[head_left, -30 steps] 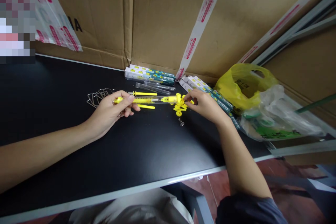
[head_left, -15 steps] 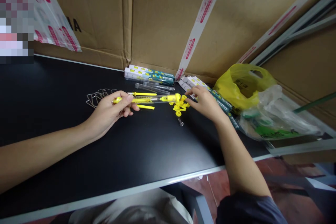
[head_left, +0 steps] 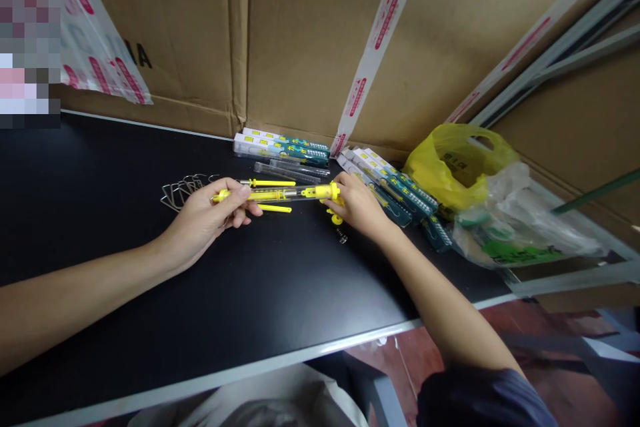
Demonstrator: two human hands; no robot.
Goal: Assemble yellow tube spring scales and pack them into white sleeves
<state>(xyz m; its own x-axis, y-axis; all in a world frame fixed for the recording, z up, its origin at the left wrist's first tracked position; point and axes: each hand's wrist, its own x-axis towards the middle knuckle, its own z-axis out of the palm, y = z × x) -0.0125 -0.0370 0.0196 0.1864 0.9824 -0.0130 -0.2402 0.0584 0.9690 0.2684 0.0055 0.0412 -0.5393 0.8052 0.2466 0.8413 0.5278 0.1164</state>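
My left hand is closed around the left end of a clear tube with yellow parts inside, held level just above the black table. My right hand is closed at the tube's yellow right end, fingers pinched on the end piece. Under that hand lie small yellow caps and a little metal spring. Two loose yellow rods lie just beside the tube.
Bent wire hooks lie left of my left hand. Boxed packs and clear empty tubes sit at the back, more packs to the right. A yellow bag and clear bag fill the right corner. Cardboard walls stand behind.
My right hand moved left from the pile of yellow caps to the right end of the tube and closed on it. My left hand kept holding the tube in place.
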